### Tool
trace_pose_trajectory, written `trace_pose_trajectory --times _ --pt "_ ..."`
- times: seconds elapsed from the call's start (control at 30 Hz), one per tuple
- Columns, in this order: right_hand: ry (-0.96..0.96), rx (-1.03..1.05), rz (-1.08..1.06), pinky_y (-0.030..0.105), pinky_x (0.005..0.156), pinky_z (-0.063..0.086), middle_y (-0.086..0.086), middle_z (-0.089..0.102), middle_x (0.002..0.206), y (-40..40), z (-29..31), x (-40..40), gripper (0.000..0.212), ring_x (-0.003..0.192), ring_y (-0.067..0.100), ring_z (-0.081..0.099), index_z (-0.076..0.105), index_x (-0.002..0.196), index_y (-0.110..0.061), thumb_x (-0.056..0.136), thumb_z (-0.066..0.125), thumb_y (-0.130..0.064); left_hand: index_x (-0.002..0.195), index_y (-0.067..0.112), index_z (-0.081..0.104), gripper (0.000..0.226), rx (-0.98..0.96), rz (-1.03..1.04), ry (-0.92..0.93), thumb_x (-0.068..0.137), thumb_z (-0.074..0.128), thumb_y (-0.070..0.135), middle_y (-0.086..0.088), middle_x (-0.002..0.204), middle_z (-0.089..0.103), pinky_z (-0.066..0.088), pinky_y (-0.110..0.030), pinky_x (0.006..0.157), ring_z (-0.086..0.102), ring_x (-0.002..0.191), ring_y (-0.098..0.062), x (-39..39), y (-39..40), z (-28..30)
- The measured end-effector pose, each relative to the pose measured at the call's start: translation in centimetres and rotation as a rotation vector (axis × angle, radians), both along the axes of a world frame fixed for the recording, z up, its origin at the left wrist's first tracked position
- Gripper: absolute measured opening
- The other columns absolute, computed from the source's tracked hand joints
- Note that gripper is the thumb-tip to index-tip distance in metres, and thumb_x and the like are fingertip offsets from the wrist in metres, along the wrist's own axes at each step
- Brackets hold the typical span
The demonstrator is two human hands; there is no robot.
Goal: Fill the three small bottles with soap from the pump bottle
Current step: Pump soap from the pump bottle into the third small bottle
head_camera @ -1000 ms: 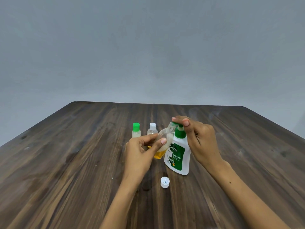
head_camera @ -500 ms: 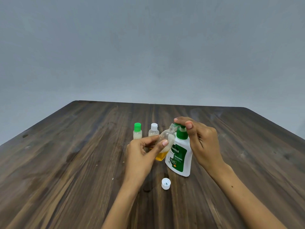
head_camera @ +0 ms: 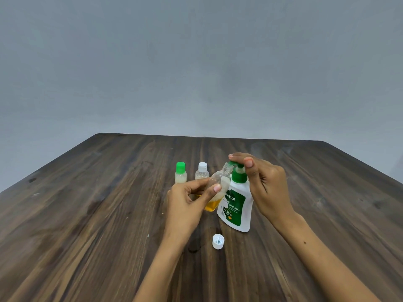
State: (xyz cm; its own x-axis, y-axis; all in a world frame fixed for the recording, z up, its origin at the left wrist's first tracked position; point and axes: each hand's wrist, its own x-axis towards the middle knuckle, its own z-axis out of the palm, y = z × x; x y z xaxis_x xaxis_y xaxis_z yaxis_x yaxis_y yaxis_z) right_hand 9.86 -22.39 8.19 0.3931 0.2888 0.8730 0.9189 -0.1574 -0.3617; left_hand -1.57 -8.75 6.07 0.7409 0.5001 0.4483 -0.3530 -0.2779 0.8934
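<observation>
A white pump bottle with a green label and green pump stands at the table's middle. My right hand curls over its pump head, fingers on top and thumb at the side. My left hand grips a small clear bottle, tilted with its open mouth under the pump spout; yellow soap lies in its bottom. Two capped small bottles stand behind: one with a green cap, one with a white cap. A loose white cap lies in front.
The dark wooden table runs to a far edge against a plain grey wall. A small wet spot sits on the wood left of the loose cap.
The pump head now stands higher, with its white stem showing under my right hand. My left hand still holds the tilted bottle at the spout.
</observation>
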Motion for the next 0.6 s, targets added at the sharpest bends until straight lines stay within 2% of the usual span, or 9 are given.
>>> trace_pose_trajectory --times 0.07,0.2,0.4,0.6 --pt "-0.015 -0.018 -0.001 0.044 0.076 0.056 -0.007 0.073 0.106 0.00 0.54 0.23 0.064 0.099 0.010 0.068 0.074 0.103 -0.016 0.101 0.024 -0.056 0.094 0.029 0.075 0.017 -0.004 -0.004 -0.006 0.077 0.075 0.029 0.021 0.085 0.075 0.054 -0.015 0.077 0.070 0.087 0.003 -0.13 -0.06 0.05" --pt "-0.008 -0.007 0.002 0.040 0.071 0.057 -0.007 0.073 0.104 0.09 0.70 0.25 0.065 0.094 0.009 0.069 0.075 0.102 -0.016 0.100 0.024 -0.058 0.090 0.031 0.074 0.014 0.000 -0.012 -0.023 0.080 0.075 0.022 0.022 0.083 0.074 0.051 -0.010 0.072 0.070 0.085 0.004 -0.27 0.04 0.25" --pt "0.021 0.002 0.025 0.036 0.067 0.057 -0.008 0.073 0.102 0.04 0.21 0.29 0.065 0.090 0.007 0.070 0.075 0.101 -0.016 0.100 0.025 -0.058 0.092 0.027 0.076 0.013 0.027 0.000 -0.023 0.081 0.075 0.021 0.019 0.086 0.075 0.052 -0.011 0.074 0.070 0.087 0.003 -0.02 0.11 0.17" --pt "-0.021 -0.005 0.007 0.044 0.076 0.056 -0.006 0.072 0.107 0.00 0.36 0.37 0.061 0.100 0.010 0.068 0.074 0.104 -0.016 0.102 0.026 -0.054 0.095 0.027 0.075 0.016 0.031 0.001 -0.030 0.081 0.075 0.020 0.025 0.082 0.073 0.049 -0.008 0.071 0.069 0.086 0.007 -0.05 0.10 0.29"
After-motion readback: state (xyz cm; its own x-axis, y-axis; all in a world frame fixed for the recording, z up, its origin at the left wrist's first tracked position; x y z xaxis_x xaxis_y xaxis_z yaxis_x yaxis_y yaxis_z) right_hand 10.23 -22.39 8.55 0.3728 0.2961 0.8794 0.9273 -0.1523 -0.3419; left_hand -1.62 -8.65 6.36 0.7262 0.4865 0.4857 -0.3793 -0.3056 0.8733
